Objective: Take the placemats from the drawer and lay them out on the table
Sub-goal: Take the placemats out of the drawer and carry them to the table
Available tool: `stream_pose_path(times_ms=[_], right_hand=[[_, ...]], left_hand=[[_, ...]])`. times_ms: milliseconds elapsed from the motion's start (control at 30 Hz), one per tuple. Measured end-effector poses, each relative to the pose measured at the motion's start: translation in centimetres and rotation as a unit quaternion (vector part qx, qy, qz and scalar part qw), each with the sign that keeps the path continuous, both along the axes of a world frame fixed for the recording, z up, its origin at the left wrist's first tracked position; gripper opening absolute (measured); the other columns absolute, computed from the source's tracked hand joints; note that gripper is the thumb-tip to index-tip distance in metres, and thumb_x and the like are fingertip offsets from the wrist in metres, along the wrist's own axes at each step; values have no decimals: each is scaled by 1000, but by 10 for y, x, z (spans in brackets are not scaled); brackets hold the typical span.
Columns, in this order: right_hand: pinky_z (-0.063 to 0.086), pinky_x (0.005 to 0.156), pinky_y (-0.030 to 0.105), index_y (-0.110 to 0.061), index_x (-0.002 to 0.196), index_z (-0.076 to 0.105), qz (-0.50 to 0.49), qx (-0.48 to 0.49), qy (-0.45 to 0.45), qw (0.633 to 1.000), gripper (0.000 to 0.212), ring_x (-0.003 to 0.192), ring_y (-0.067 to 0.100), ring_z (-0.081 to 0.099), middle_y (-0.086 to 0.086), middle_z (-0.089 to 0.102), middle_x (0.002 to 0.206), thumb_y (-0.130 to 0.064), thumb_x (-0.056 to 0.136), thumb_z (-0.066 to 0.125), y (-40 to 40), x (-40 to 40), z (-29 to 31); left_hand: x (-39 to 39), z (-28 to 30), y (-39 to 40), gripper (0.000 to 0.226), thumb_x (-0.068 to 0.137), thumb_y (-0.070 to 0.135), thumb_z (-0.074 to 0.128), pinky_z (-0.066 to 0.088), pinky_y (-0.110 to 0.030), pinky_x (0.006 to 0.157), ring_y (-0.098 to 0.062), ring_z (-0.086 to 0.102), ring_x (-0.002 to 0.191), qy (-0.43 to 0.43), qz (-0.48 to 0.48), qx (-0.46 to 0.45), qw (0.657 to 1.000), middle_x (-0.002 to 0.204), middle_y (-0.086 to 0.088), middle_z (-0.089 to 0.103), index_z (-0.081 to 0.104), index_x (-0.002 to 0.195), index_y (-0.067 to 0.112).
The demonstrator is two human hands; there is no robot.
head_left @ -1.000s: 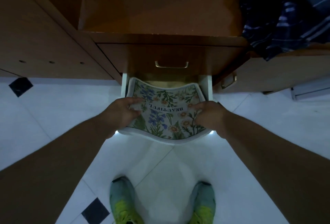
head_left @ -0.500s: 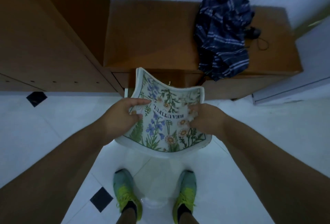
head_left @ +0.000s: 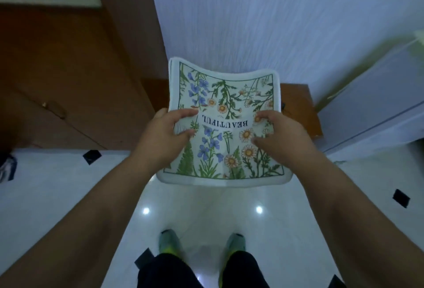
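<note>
At the far left stands a brown wooden cabinet (head_left: 75,76), with tiled floor (head_left: 57,184) below it. The left hand (head_left: 164,137) grips the left edge of the placemats (head_left: 223,127), thumb and fingers (head_left: 187,113) curled over the top face. The placemats are held up in the air in front of the body, above the floor and the person's shoes (head_left: 169,240), sagging slightly in the middle; the floral print and an upside-down word face up. Whether this is one mat or a stack, I cannot tell. The right hand (head_left: 283,135) pinches the right edge in the same way, fingers bent onto the print. Behind the mat's right corner a low wooden counter (head_left: 298,108) shows, and a pale door (head_left: 378,95) farther right.

As a judgement: the taking-out part looks done, since the mats are clear of any drawer, and no drawer is in view. Carrying them to the table and laying them out is all left; no table is visible.
</note>
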State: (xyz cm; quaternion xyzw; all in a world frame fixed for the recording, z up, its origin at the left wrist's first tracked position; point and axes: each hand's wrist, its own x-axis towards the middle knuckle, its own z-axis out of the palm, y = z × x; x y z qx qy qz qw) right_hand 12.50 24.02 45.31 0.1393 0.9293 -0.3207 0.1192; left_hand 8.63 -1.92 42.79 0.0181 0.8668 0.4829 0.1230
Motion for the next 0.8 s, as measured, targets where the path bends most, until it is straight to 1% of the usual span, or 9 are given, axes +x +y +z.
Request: stream_pose_path(times_ms=[167, 233, 300, 367, 433, 500, 567, 667, 800], right_hand=[[37, 53, 6, -33, 141, 49, 0, 10, 93, 996, 63, 68, -5, 48, -15, 53, 109, -30, 84, 77, 7, 20, 114], [35, 54, 4, -33, 144, 47, 3, 14, 123, 992, 67, 69, -5, 46, -9, 56, 122, -29, 85, 77, 10, 25, 150], [39, 63, 7, -33, 145, 45, 6, 19, 148, 989, 67, 79, -2, 50, -3, 54, 135, -31, 85, 76, 15, 31, 179], [40, 79, 16, -35, 145, 45, 6, 20, 173, 985, 66, 99, 7, 53, -2, 52, 139, -35, 85, 75, 20, 36, 201], [39, 86, 20, -37, 144, 45, 2, 15, 192, 981, 65, 106, 10, 51, -3, 51, 139, -37, 85, 74, 28, 39, 217], [41, 85, 21, -39, 142, 46, 1, 10, 208, 978, 63, 102, 8, 49, -5, 51, 138, -38, 86, 73, 35, 42, 227], [42, 84, 22, -38, 141, 47, -1, 10, 220, 975, 61, 109, 10, 52, -6, 52, 138, -38, 86, 73, 44, 44, 233], [40, 82, 20, -37, 141, 48, -9, 12, 228, 974, 60, 116, 13, 52, -5, 52, 137, -37, 87, 73, 53, 46, 236], [40, 85, 22, -37, 139, 49, -12, 13, 236, 972, 59, 107, 8, 49, -4, 52, 134, -37, 85, 74, 69, 47, 232]], left_hand=[[16, 113, -1, 47, 90, 21, 74, 51, -30, 99, -9, 55, 111, 91, 3, -19, 996, 115, 13, 50, 62, 132, 42], [20, 148, 2, 53, 91, 22, 73, 47, -25, 98, -7, 53, 112, 122, 3, -29, 992, 119, 10, 49, 57, 138, 41], [24, 179, 6, 58, 91, 24, 73, 42, -22, 94, -5, 51, 109, 155, 2, -49, 987, 120, 10, 48, 52, 141, 42], [29, 203, 9, 60, 90, 26, 73, 41, -22, 93, -4, 49, 107, 187, 10, -61, 980, 120, 11, 48, 49, 143, 43], [33, 222, 13, 58, 90, 27, 73, 46, -27, 95, -4, 51, 107, 206, 17, -61, 976, 120, 12, 49, 50, 140, 45], [35, 236, 18, 53, 89, 29, 74, 52, -34, 97, -5, 57, 109, 214, 15, -51, 975, 123, 13, 53, 53, 135, 47], [35, 246, 23, 51, 88, 33, 74, 56, -40, 95, -6, 61, 111, 223, 11, -50, 973, 127, 13, 57, 53, 132, 48], [37, 254, 35, 52, 89, 32, 74, 54, -39, 98, -6, 59, 111, 250, 12, -68, 966, 125, 12, 58, 54, 135, 46], [39, 255, 52, 52, 89, 31, 73, 53, -37, 98, -6, 58, 110, 263, 9, -73, 962, 123, 11, 57, 54, 136, 45]])
